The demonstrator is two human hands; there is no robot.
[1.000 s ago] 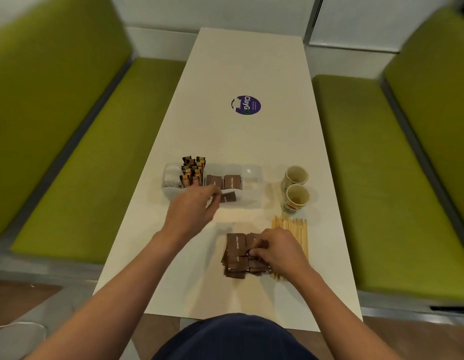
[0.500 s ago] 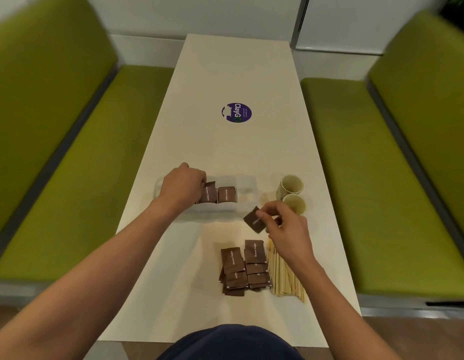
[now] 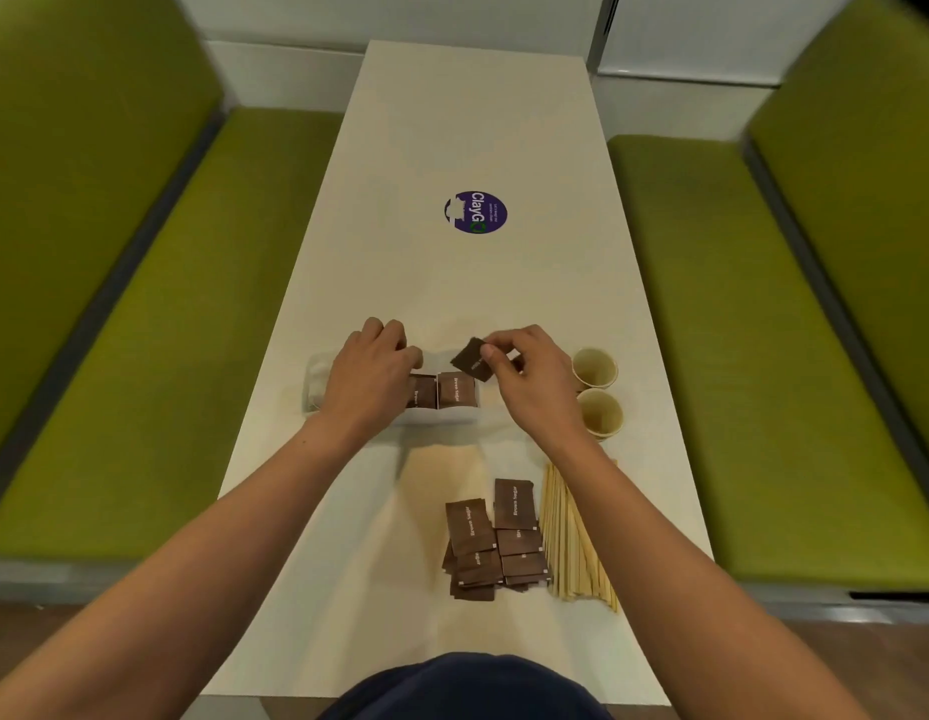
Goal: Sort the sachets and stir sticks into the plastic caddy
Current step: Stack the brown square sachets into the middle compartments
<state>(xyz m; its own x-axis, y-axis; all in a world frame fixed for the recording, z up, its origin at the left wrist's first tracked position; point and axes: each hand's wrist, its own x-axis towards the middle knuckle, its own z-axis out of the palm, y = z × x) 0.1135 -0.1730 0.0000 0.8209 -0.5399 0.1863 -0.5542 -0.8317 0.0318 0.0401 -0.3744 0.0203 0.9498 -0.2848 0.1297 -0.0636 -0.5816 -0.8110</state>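
A long white table (image 3: 467,122) is seen from above, flanked by 2 green upholstered benches (image 3: 140,330). A clear plastic caddy (image 3: 314,392) is set across it, with 2 brown paper sachets (image 3: 454,389) stood upright in a middle compartment. The left hand (image 3: 366,379) is laid over the caddy with fingers curled; whether anything is held cannot be told. A single brown sachet (image 3: 470,363) is pinched, tilted, by the right hand (image 3: 530,381) above the caddy. A loose pile of brown sachets (image 3: 493,537) is spread nearer the person, with a bundle of pale wooden stir sticks (image 3: 576,537) just beside it. 2 beige paper cups (image 3: 595,366) are stood right of the caddy, and a round purple sticker (image 3: 475,213) is stuck further along.
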